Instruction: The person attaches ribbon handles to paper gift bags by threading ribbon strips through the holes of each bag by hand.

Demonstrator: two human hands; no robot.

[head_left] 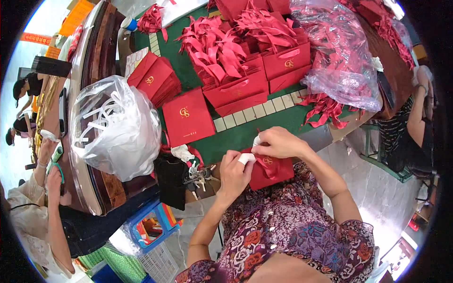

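At the table's near edge, over my lap, is a small red paper bag (277,175) with gold print and a red ribbon (269,166) lying across its front. My left hand (234,173) is closed at the bag's upper left, its fingers pinched together. Just beside it, my right hand (277,143) pinches at the bag's top edge, fingers bent downward. White wraps cover a fingertip on each hand. Exactly which part of the bag or ribbon lies between the fingertips is hidden. A flat red bag (188,117) rests on the green tabletop (245,137) beyond my hands.
Upright red bags with ribbons (236,87) fill the far middle, beside a stack of red bags (158,80). A clear plastic sack of red ribbons (339,56) lies right; a bag of white straps (118,127) stands left. Keys (200,181) hang near the edge. Another person's hand (54,177) holds scissors.
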